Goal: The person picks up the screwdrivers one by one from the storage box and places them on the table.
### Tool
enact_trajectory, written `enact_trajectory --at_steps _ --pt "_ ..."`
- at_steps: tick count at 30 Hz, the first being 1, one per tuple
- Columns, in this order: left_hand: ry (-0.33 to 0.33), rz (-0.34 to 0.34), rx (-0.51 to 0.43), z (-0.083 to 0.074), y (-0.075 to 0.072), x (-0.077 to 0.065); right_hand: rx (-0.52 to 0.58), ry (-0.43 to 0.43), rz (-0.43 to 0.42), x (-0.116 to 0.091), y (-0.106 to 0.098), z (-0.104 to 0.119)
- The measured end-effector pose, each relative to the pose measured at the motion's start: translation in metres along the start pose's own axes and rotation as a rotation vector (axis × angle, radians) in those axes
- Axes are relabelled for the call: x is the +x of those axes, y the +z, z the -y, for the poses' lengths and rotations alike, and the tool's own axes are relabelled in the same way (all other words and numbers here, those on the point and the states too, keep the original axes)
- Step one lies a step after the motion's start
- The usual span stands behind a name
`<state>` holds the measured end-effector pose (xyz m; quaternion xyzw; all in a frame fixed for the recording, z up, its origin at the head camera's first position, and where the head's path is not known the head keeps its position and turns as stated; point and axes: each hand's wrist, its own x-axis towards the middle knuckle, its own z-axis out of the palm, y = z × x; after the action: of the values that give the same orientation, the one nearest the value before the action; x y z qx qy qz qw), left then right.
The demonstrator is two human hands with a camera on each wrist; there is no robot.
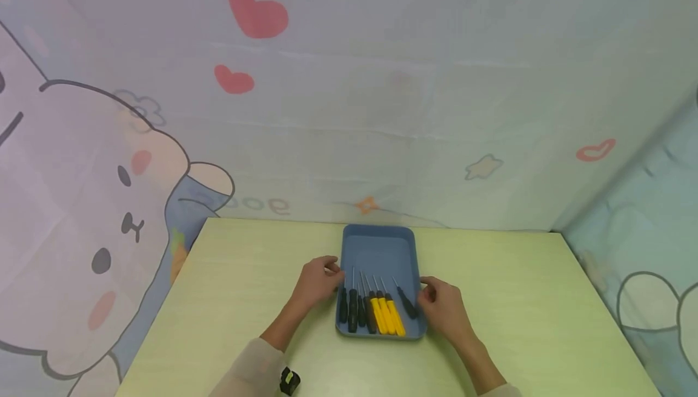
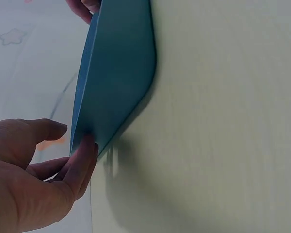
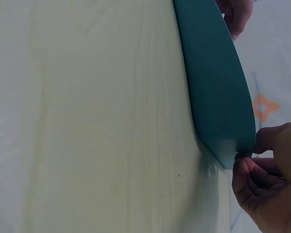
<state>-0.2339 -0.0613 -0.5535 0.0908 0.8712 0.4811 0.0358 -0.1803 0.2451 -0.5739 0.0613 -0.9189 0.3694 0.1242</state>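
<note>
A blue rectangular tray (image 1: 376, 250) lies on the table between the two hands. Several screwdrivers lie in its near half, shafts pointing away: black-handled ones (image 1: 352, 313) at the left, yellow-handled ones (image 1: 397, 318) in the middle. One slanted black screwdriver (image 1: 406, 304) lies apart at the right. My left hand (image 1: 317, 280) is at the tray's left side; in the left wrist view its fingers (image 2: 82, 158) touch the outer wall, with the thumb just short of the rim. At the right side my right hand (image 1: 443, 306) pinches the rim between thumb and curled fingers.
The pale yellow-green wooden table (image 1: 523, 300) reaches back to a cloth backdrop (image 1: 382, 94) printed with hearts and a cartoon rabbit. The tray's far end is near the table's back edge. A dark watch-like band (image 1: 289, 380) is on the left sleeve.
</note>
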Motion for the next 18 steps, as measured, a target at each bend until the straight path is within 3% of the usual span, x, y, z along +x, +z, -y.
enact_trajectory --at_steps 12,18 --pt "-0.063 0.059 0.043 -0.009 -0.008 0.010 0.006 -0.009 0.011 0.004 -0.006 0.006" --pt "-0.110 0.105 -0.040 -0.013 -0.007 0.008 0.002 0.016 0.031 0.002 -0.008 0.007"
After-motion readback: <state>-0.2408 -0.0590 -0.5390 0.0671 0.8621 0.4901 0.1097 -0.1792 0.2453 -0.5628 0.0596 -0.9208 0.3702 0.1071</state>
